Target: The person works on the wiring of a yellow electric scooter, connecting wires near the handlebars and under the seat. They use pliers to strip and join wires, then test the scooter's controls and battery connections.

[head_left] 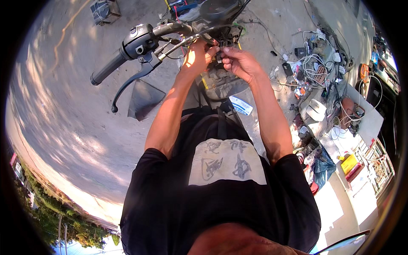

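My left hand (pixel 199 55) reaches in beside the handlebar (pixel 172 29) of a motorbike, its fingers closed in a pinch. Facing it, my right hand (pixel 241 63) pinches with thumb and forefinger. A small greyish piece (pixel 219 57) shows between the two sets of fingertips, too small to name. Cables and wiring run around the hands at the front of the bike. To the left stick out the black rubber grip (pixel 108 67), the switch housing (pixel 139 40) and the curved lever (pixel 131 83). A dark round part (pixel 219 9) sits beyond the hands.
A dark flat piece (pixel 145 100) lies on the ground under the lever. On the right is a heap of tangled cables (pixel 314 63) and scraps, with a white container (pixel 315 110) and a yellow and red box (pixel 349 165) nearby. A strapped block (pixel 105 11) stands far left.
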A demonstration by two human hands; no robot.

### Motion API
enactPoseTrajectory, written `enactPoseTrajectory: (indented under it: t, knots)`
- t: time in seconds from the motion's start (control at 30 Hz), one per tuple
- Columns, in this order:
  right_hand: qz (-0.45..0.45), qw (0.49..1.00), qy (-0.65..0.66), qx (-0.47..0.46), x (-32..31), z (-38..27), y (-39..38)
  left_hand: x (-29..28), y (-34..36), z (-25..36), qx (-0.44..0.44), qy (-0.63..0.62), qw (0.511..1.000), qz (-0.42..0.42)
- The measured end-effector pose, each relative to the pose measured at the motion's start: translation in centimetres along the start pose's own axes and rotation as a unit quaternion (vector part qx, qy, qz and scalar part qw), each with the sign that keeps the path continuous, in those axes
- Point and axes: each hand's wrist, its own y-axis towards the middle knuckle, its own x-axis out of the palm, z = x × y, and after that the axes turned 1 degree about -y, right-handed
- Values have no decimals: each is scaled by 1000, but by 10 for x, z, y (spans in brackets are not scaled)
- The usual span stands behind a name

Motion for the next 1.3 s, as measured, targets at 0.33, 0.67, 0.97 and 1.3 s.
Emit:
enactPoseTrajectory:
  t: [0.33,0.67,0.97,1.3]
  knots:
    - [84,993,3,-78,-1,17,6,-1,11,-4,25,30,999,-23]
    - [261,621,-625,-394,14,27,4,3,17,14,-83,-27,992,-89]
    - [211,875,-351,-260,0,29,-3,4,17,17,-87,-45,991,-96]
    - [78,995,64,3,-9,4,3,4,20,17,-82,-33,991,-103]
